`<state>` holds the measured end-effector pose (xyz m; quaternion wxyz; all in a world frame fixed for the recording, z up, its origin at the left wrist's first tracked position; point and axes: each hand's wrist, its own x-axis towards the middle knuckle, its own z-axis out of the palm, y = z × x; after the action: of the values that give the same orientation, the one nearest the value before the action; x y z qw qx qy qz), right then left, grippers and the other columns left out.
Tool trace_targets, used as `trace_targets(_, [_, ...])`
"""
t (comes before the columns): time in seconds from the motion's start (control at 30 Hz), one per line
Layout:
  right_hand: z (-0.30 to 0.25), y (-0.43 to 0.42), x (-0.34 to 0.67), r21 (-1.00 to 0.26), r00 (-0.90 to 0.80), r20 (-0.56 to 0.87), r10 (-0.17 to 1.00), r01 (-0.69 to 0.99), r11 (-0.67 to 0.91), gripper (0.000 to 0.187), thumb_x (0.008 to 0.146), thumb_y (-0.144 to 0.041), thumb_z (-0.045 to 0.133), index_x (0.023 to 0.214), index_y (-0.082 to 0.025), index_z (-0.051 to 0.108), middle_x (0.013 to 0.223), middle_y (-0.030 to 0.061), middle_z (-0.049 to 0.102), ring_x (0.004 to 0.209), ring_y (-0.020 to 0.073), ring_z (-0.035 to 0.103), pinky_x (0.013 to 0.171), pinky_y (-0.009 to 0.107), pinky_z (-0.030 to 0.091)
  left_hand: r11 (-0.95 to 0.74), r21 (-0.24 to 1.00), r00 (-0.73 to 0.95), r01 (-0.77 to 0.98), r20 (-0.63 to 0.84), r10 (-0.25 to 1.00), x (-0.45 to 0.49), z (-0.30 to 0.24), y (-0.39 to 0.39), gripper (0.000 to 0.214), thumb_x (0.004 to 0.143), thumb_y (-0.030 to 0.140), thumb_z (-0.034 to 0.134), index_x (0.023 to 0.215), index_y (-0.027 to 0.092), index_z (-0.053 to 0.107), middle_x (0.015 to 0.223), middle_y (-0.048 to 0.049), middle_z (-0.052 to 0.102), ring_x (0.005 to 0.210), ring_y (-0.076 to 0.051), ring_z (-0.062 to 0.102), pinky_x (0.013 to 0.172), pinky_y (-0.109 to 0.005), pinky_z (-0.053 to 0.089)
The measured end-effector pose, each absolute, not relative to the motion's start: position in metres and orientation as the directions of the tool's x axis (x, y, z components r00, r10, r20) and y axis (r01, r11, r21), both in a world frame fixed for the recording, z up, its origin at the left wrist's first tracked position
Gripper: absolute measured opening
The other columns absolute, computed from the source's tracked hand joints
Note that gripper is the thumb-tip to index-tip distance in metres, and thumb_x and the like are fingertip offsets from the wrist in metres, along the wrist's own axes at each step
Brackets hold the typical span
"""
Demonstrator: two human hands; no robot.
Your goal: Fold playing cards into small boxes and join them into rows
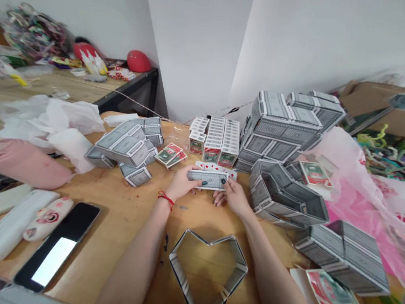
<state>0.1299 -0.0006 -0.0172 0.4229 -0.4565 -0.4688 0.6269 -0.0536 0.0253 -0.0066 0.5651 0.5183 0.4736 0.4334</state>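
Observation:
A strip of grey-backed playing cards is held level between my two hands over the table. My left hand grips its left end, thumb across the front. At the right end, my right hand pinches it with the thumb, the other fingers bent below. Just behind the strip lie face-up cards with red diamonds, partly covered. Between my forearms stands a heart-shaped frame built of cards. Beyond my hands are upright card packs in rows, with two more packs lying to their left.
Folded-card frames are stacked at the right, with more at the left. A phone, a white power strip and a pink pouch lie left. Pink plastic bags and a cardboard box stand far right.

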Motion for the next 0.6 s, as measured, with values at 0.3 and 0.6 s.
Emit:
trace_targets(0.3, [-0.0174,-0.002,0.1316,-0.982,-0.237,-0.15,0.96,-0.081,-0.173,0.038,0.074,-0.056,0.047,0.074,-0.02,0.037,0.052,-0.0023,0.06,0.036,0.0106,0.055,0.031,0.019,0.042,0.082,0.992,0.209,0.098,-0.101,0.973,-0.0538,-0.0062,0.0241,0.047,0.055,0.022,0.073,0.098,0.017,0.054,0.088,-0.0067,0.061,0.05,-0.013,0.06,0.034,-0.019,0.045])
trace_targets(0.6, [-0.0207,-0.0012,0.1282,-0.985,-0.145,-0.127,0.981,-0.097,-0.142,0.035,0.075,-0.054,0.047,0.077,-0.02,0.039,0.053,-0.004,0.058,0.035,0.0095,0.053,0.03,0.018,0.042,-0.09,0.979,0.172,0.181,0.058,0.983,-0.0509,-0.0108,0.0231,0.035,0.065,0.022,0.064,0.098,0.017,0.054,0.095,-0.0068,0.057,0.063,-0.013,0.059,0.044,-0.024,0.049])
